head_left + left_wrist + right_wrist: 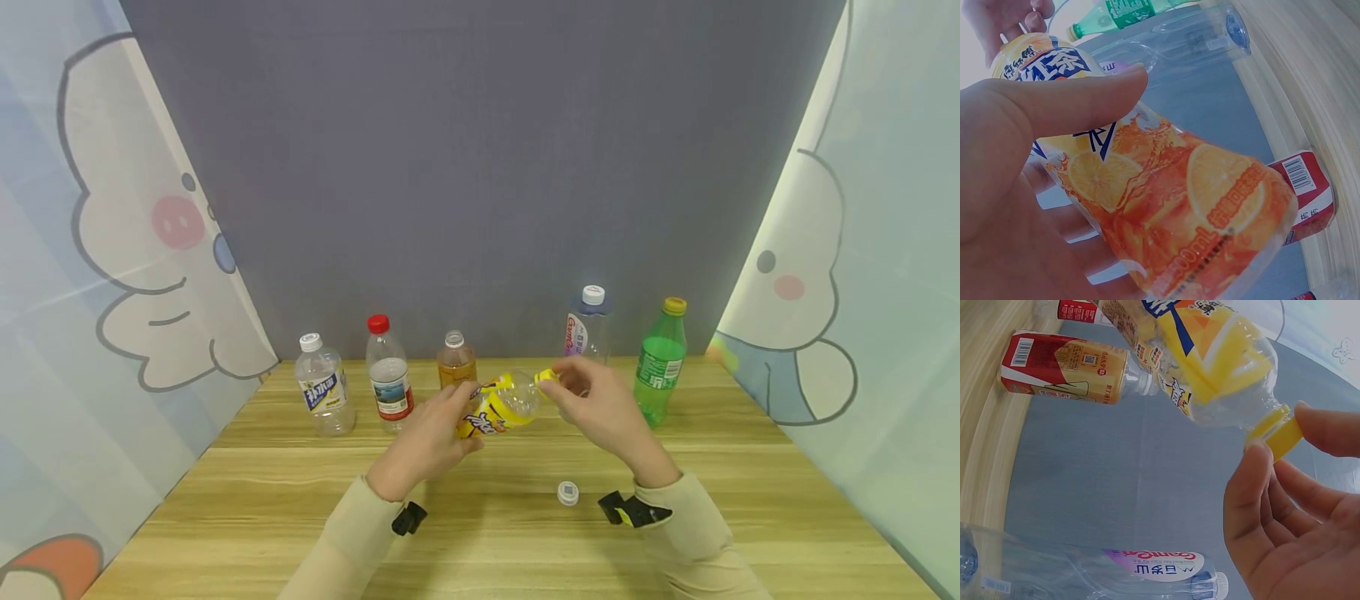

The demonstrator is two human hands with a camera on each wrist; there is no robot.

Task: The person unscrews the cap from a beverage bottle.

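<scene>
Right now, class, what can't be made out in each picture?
Head: base of the Ganten bottle, behind the right hand.
Head: base of the amber bottle, behind the left hand and held bottle.
Head: loose white cap, printing too small.
Right wrist: held bottle's base, beyond the top edge.

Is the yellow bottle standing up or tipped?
Tipped: the yellow bottle slants in the left hand, its yellow cap pinched by the right hand.
</scene>
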